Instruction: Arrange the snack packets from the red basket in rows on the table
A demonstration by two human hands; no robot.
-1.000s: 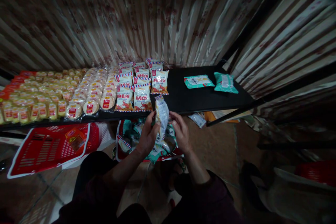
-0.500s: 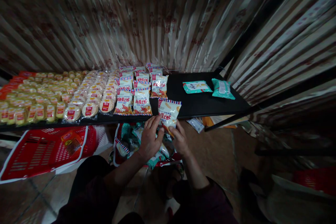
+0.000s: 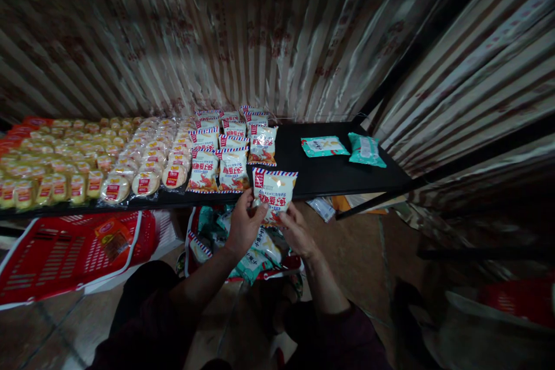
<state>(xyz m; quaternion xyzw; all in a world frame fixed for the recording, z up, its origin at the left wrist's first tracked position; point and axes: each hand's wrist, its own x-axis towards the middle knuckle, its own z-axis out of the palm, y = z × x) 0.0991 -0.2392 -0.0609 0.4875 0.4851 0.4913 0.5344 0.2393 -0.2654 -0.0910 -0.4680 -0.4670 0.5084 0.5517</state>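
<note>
Both my hands hold one white snack packet [image 3: 274,193] with a red and blue striped edge, just at the front edge of the black shelf [image 3: 329,173]. My left hand [image 3: 243,225] pinches its lower left corner. My right hand [image 3: 295,230] grips its lower right side. Matching packets [image 3: 219,169] lie in rows on the shelf to the left of it. Below my hands stands a red basket [image 3: 243,254] filled with more packets.
Round cakes in clear wrap [image 3: 143,170] and small yellow packs [image 3: 47,176] cover the shelf's left part. Two teal packets [image 3: 342,147] lie at its right. A red basket [image 3: 73,248] sits on the floor at left. Striped curtains hang behind and to the right.
The packet was turned from edge-on to face-up and brought forward to the shelf's front edge, beside the front row of matching packets. Both hands stay on it.
</note>
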